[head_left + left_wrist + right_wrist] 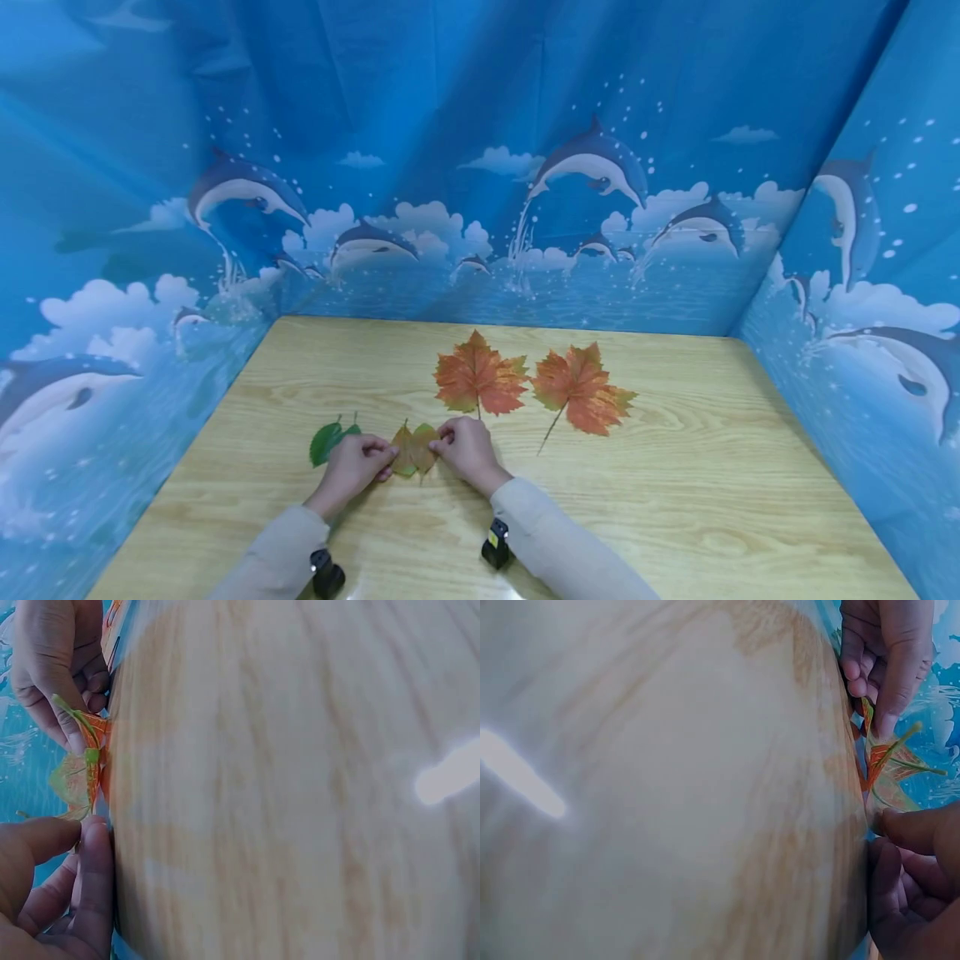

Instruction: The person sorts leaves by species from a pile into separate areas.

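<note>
Two small yellow-brown leaves with greenish edges lie side by side between the hands, overlapping in the head view. My left hand pinches the outer edge of the left leaf between thumb and fingers. From the other side, my right hand pinches the right leaf's edge. Both wrist views show the leaves edge-on, just over the tabletop, with green stems sticking out. Green leaves lie right behind the left hand, which partly covers them.
Two large orange-red maple leaves, one behind the right hand and one farther right, lie on the wood-grain table. A blue dolphin-print curtain encloses the table's back and sides.
</note>
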Tool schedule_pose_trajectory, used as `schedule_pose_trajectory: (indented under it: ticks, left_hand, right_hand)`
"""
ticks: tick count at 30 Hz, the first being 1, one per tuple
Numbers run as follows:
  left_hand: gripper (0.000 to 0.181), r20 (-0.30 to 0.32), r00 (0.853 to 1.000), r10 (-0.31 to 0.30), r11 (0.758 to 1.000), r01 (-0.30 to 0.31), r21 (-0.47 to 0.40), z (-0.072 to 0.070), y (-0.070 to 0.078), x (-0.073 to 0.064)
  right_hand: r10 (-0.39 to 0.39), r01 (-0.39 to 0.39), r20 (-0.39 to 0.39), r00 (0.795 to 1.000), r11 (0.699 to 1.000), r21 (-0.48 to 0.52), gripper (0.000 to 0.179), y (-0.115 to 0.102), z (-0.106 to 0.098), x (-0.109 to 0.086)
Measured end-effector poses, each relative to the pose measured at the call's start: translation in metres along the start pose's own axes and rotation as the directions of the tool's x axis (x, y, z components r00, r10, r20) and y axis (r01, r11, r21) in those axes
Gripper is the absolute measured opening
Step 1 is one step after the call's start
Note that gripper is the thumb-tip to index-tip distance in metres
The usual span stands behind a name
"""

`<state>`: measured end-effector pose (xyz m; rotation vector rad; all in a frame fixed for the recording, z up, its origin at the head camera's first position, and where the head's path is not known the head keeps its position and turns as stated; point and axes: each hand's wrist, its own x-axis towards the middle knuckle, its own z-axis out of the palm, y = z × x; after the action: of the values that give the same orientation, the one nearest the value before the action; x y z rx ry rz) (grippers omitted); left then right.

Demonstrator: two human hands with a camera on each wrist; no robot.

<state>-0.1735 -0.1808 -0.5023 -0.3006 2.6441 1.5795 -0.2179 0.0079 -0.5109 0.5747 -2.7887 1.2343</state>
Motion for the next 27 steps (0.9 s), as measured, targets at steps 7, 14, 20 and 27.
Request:
schedule_pose_trajectory:
  ticks: [7, 14, 20, 27]
  left_hand:
    - [0.013, 0.027, 1.000, -0.004, 1.000, 0.004, -0.005, -0.0006, -0.0008, 0.0011]
    - [0.013, 0.035, 0.999, -0.021, 0.997, 0.024, -0.068, -0.0027, -0.0020, -0.0008]
    - [0.009, 0.009, 1.000, 0.013, 0.996, -0.012, -0.089, -0.0007, -0.0028, -0.0025]
    - [0.006, -0.020, 0.999, 0.031, 0.998, -0.032, -0.062, 0.0017, -0.0008, -0.0039]
  right_hand:
    - [0.000, 0.000, -0.010, 1.000, 1.000, 0.016, 0.014, 0.0031, 0.0000, -0.0001]
    - [0.013, -0.013, -0.007, 1.000, 0.999, 0.052, 0.012, 0.0024, -0.0005, -0.0023]
    - [-0.007, 0.010, -0.033, 0.999, 0.998, 0.065, 0.011, 0.0028, -0.0016, -0.0034]
    - [-0.013, 0.017, -0.056, 0.998, 0.997, 0.074, 0.008, 0.0041, 0.0004, -0.0032]
